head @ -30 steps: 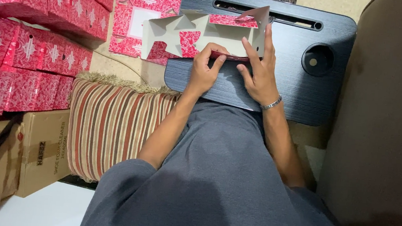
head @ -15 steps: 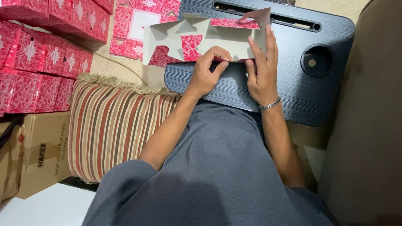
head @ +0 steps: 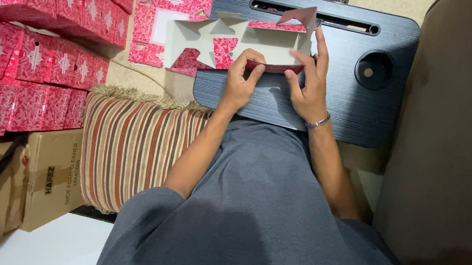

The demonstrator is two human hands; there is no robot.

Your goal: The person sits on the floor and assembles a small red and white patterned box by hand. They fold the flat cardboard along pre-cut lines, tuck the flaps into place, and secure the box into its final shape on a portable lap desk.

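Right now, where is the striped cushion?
In the head view, the striped cushion lies on the person's left, beside the left forearm, just below the black lap desk and right of the cardboard box.

Red patterned boxes (head: 40,50) left, brown cartons (head: 12,188) below

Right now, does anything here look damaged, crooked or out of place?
Nothing stands out. Both hands, left hand and right hand, press a flat box blank on the black lap desk; its flaps look uncreased.
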